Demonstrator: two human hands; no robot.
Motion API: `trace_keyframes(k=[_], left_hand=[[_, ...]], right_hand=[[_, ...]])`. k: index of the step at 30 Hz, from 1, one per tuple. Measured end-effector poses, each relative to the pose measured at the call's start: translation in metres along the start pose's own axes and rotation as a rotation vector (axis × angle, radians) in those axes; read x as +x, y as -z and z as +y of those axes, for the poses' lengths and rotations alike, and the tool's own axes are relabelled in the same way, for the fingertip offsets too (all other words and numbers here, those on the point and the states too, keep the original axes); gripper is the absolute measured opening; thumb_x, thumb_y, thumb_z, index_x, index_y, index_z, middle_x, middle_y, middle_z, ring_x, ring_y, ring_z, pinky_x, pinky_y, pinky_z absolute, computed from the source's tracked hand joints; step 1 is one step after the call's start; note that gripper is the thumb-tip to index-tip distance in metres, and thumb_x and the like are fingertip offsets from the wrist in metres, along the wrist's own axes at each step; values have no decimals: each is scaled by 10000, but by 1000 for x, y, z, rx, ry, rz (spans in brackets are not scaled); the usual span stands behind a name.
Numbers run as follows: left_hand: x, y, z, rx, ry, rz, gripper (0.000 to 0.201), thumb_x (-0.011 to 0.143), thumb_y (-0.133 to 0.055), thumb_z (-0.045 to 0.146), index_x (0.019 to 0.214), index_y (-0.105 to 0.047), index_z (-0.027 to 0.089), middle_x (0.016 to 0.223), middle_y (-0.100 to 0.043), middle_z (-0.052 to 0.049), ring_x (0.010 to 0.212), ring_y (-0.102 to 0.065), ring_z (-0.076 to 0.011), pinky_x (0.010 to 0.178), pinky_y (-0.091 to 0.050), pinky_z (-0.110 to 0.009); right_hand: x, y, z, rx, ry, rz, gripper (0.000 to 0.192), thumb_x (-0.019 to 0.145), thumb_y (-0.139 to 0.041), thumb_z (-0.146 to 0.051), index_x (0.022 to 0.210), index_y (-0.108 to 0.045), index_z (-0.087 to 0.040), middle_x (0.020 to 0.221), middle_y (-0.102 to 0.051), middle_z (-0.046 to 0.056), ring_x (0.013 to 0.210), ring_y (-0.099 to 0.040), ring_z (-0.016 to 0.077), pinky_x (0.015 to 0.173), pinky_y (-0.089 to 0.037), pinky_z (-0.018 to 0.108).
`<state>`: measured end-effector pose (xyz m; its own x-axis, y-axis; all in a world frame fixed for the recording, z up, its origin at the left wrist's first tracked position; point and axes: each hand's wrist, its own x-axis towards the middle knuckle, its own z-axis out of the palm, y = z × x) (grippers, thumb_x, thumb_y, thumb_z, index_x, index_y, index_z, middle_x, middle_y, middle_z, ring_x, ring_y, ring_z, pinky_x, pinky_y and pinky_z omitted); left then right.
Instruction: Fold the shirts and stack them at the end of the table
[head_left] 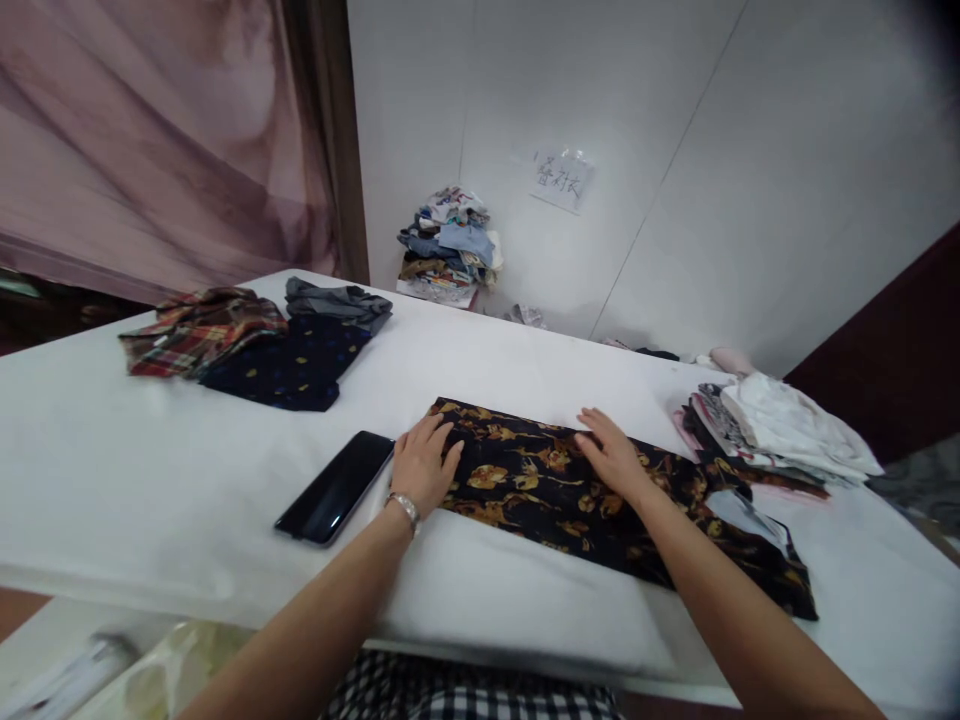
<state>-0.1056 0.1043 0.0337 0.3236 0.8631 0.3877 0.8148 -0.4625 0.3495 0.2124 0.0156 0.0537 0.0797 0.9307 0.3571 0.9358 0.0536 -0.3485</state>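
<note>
Your left hand (424,464) and right hand (613,455) lay flat, fingers loosely spread, on the black gold-floral garment (570,490) at frame centre | its fold underside hidden | smartphone (336,487) left of it.

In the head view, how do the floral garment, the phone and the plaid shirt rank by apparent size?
1. floral garment, clearly largest.
2. plaid shirt, though it lies farther away, so it may be bigger than it looks.
3. phone, smallest.

Phone (335,487) just beside left hand (424,464)
</note>
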Motion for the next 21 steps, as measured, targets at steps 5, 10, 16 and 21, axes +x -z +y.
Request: trace_keyframes(k=[5,10,16,21], left_hand=[[-2,-5,0,94,-31,-152,407,866,-443,380,1187,-604,188,1351,-532,-109,1282,-415,-274,1048,-289,-454],[0,-5,-2,140,-32,-179,408,872,-412,393,1185,-603,213,1360,-530,-81,1289,-417,-238,1044,-300,-415],[3,-6,-6,191,-48,-176,457,861,-384,376,1205,-594,162,1361,-524,-110,1283,-426,-256,1041,-316,-427],[6,-11,-9,198,-66,-167,491,849,-342,371,1201,-598,145,1361,-522,-113,1279,-427,-265,1031,-339,-447]], right_hand=[[-21,-22,-39,-108,3,-469,619,903,-333,-589,1431,-353,-267,1547,-197,61,1431,-124,248,1132,-118,508],[-26,-7,-57,-113,-34,-416,623,907,-297,-606,1435,-345,-279,1558,-147,57,1437,-82,241,1138,-79,485],[-44,33,-30,-300,-213,-130,598,925,-298,-560,1433,-351,-251,1554,-173,71,1436,-88,244,1133,-77,486],[-74,27,16,-324,-574,-305,655,914,-299,-572,1452,-307,-198,1545,-193,108,1427,-137,257,1118,-119,512]])
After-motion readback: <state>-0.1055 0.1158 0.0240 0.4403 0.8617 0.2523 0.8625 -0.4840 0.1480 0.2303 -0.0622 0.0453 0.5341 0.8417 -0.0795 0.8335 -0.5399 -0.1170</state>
